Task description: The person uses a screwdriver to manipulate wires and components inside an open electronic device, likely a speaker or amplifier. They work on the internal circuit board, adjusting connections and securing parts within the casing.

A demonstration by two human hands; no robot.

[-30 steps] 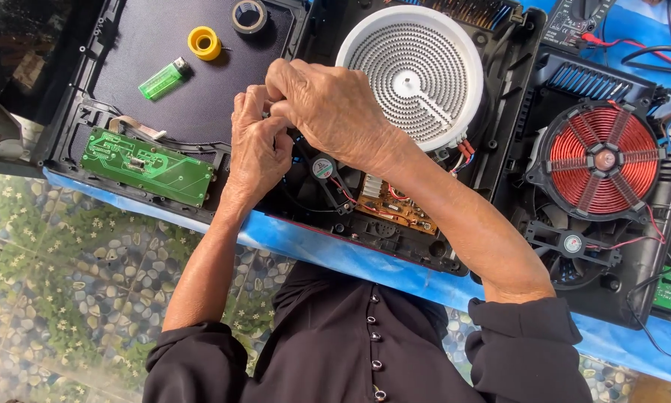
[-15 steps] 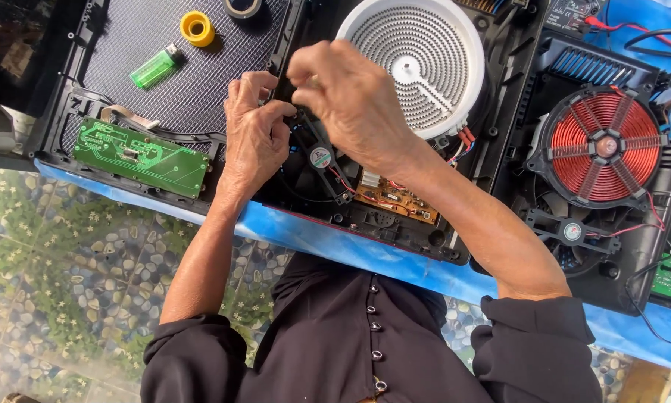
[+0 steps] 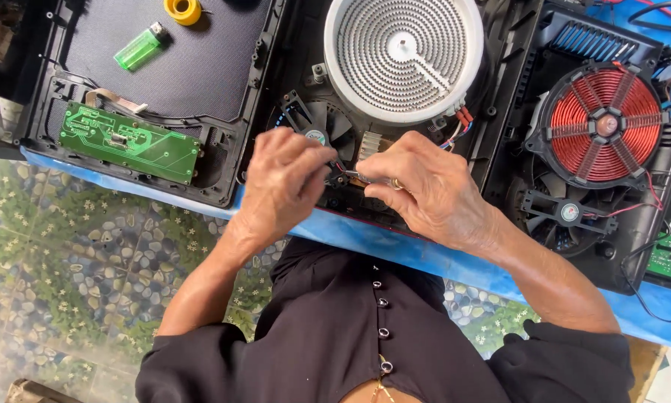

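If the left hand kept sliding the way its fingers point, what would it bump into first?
Probably the right hand: the left hand points across at it, over the small black fan. They already look nearly touching; depth is unclear.

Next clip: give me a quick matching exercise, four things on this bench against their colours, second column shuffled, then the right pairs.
Things:
1. lighter
2. tape roll
3. round heating plate
4. wire coil

Colours:
A. red
B. white
C. green
D. yellow

Pairs: 1-C, 2-D, 3-B, 4-A
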